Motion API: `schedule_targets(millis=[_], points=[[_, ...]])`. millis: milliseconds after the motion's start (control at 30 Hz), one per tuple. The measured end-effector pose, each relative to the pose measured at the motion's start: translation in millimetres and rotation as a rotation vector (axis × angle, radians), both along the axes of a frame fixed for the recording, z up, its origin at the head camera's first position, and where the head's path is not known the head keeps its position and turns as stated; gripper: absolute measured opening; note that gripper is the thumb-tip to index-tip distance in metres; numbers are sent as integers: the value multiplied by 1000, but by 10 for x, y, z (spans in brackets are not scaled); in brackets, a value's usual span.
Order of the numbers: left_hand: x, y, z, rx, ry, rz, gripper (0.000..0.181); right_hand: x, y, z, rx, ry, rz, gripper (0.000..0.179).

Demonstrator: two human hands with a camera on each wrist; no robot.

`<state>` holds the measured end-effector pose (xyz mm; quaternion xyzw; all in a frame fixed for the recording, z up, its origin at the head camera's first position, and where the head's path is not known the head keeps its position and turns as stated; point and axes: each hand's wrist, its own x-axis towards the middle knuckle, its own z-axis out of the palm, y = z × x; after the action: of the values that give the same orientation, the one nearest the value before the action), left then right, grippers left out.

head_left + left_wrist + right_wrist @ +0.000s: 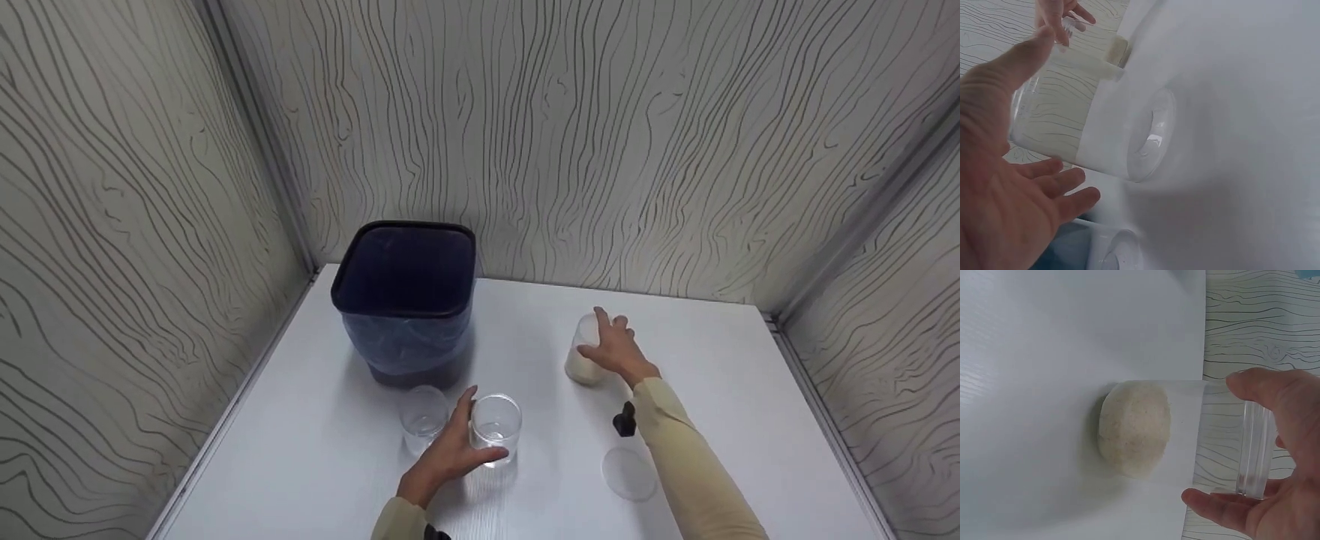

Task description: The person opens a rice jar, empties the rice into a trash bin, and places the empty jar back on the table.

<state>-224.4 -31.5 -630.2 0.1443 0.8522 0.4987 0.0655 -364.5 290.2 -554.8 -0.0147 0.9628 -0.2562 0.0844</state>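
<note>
My left hand [454, 442] is spread around a clear plastic jar [496, 420], thumb on the near side and fingers on the far side. In the left wrist view the fingers [1064, 188] look nearly straight, with a little space beside the jar wall. A second clear jar [421, 420] stands just left of this hand. My right hand [616, 349] holds the upper part of another clear jar [1185, 433] between thumb and fingers. Pale beige, fine contents [1134, 428] fill its lower part. All the jars stand on the white table.
A dark bin [409, 345] with a blue liner stands at the back left of the table [525, 315]. A clear round disc, like a lid [628, 474], lies beside the right forearm. Wood-patterned panels [487, 135] enclose the back and sides.
</note>
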Motion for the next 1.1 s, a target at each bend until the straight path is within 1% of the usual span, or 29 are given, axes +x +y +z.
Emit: schedule_targets(millis=[67, 133, 167, 233, 333, 433, 533, 600, 667, 767, 833, 933, 1033, 1100], points=[[-4, 3, 36, -5, -6, 10, 116, 24, -7, 21, -24, 24, 5, 92], [-9, 10, 70, 4, 0, 18, 114, 52, -11, 58, -53, 53, 13, 92], [-10, 18, 87, 3, 14, 22, 113, 68, -10, 81, -66, 64, 19, 93], [-13, 34, 120, 16, 72, 23, 108, 106, -14, 127, -93, 77, 20, 94], [-4, 61, 184, 47, 181, 27, 99, 181, -29, 206, -134, 79, 26, 95], [5, 88, 293, 78, 273, 21, 90, 257, -54, 294, -175, 84, 30, 96], [-9, 103, 430, 96, 331, 12, 85, 311, -100, 398, -233, 92, 38, 98], [-31, 112, 517, 93, 367, 8, 84, 332, -136, 473, -265, 105, 52, 99], [-63, 116, 576, 72, 408, 8, 82, 349, -177, 543, -283, 118, 68, 99], [-107, 133, 627, 38, 469, 2, 79, 396, -228, 642, -286, 145, 90, 97], [-135, 149, 650, 24, 495, -3, 78, 441, -257, 703, -287, 167, 101, 96], [-159, 179, 689, 14, 514, -3, 80, 526, -297, 776, -309, 192, 130, 94], [-169, 207, 741, -5, 522, 5, 84, 627, -335, 843, -396, 172, 167, 93], [-172, 225, 784, -28, 545, 13, 86, 697, -365, 889, -453, 149, 191, 92]])
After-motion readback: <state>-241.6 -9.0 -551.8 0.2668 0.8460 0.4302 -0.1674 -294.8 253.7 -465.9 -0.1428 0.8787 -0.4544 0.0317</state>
